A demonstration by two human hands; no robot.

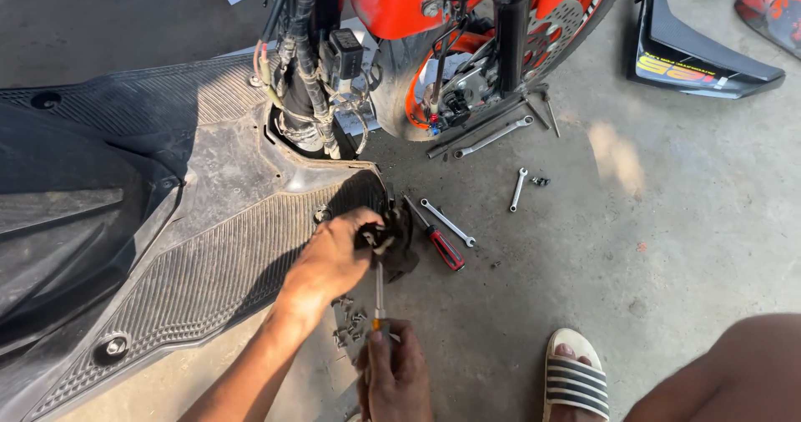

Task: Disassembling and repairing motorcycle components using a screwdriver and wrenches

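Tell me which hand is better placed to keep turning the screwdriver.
Probably the right hand: it already grips the screwdriver by its handle, shaft pointing up into the small black part. The left hand is busy steadying that part against the scooter footboard.

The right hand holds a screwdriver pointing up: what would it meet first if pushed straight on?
Probably the small black part that the left hand steadies; the screwdriver in the right hand seems already there.

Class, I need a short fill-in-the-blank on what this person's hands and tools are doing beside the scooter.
The right hand grips a ____. The left hand holds a small black part at the edge of the ribbed ____. The red-handled screwdriver lies on the ____.
Missing words: screwdriver; footboard; concrete floor
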